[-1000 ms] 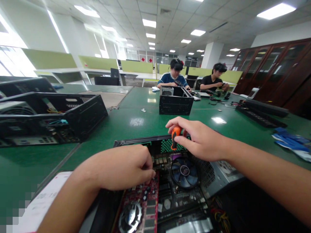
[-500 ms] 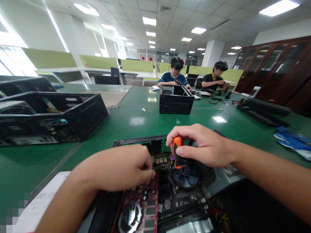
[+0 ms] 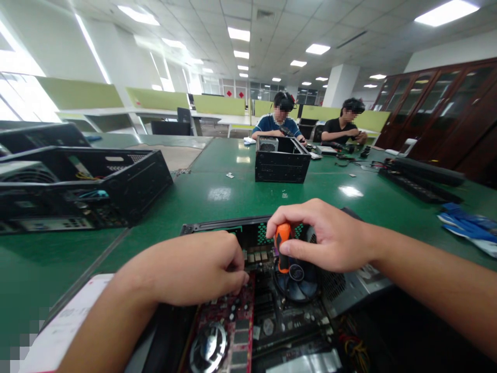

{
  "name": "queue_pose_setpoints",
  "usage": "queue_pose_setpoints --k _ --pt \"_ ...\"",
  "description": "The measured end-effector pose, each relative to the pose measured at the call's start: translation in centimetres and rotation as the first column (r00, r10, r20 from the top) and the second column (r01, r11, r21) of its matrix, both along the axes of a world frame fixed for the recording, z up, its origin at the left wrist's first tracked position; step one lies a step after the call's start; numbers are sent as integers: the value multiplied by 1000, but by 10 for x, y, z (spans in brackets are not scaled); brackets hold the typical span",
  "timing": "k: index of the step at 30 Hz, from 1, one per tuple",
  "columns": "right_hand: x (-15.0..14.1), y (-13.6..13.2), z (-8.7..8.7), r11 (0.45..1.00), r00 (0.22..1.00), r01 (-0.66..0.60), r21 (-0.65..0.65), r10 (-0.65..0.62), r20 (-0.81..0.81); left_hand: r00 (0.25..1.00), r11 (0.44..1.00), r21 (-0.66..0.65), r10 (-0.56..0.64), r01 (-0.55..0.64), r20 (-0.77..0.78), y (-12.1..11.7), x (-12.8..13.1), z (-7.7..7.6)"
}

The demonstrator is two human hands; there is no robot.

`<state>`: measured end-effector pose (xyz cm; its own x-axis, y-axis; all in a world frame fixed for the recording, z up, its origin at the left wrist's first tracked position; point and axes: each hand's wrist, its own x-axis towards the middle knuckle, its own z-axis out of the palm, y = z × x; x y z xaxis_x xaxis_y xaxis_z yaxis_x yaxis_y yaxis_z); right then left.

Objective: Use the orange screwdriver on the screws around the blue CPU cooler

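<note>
Screwdriver (image 3: 283, 236) with an orange and black handle stands nearly upright over the open computer case (image 3: 213, 226), grasped between the thumb and fingers of the right hand (image 3: 324, 238). From where I stand, its tip is lost against the dark cooling fan (image 3: 305, 292) behind it. The left hand (image 3: 202, 267) is curled at the far end of a red graphics card (image 3: 245, 311); its fingertips are hidden, so I can't tell whether they pinch anything. Right of the fan sits a silver power supply (image 3: 367, 295). Beyond, on the green table (image 3: 186, 202), a smaller black case (image 3: 281, 170) faces us, with blue-and-white gloves (image 3: 468, 228) off to the right. Two people (image 3: 274, 126) sit across the far side.
</note>
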<state>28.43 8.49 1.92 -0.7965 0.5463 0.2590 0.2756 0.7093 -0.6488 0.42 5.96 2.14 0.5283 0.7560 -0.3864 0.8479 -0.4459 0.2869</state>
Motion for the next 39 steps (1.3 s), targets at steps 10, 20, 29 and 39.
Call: queue_pose_setpoints --k 10,20,29,39 --pt "-1 2 -3 1000 1000 4 31 -3 -27 998 1000 4 -10 9 62 0 -3 -3" --pt "3 0 -2 997 1000 25 67 -25 -1 1000 1000 15 -4 4 29 0 -3 -2" --pt "6 10 -6 952 963 259 167 -241 -118 999 1000 2 -13 13 37 -1 -1 0" --pt "3 12 -9 923 953 303 236 -296 -63 997 1000 25 -19 18 73 1 -4 -4"
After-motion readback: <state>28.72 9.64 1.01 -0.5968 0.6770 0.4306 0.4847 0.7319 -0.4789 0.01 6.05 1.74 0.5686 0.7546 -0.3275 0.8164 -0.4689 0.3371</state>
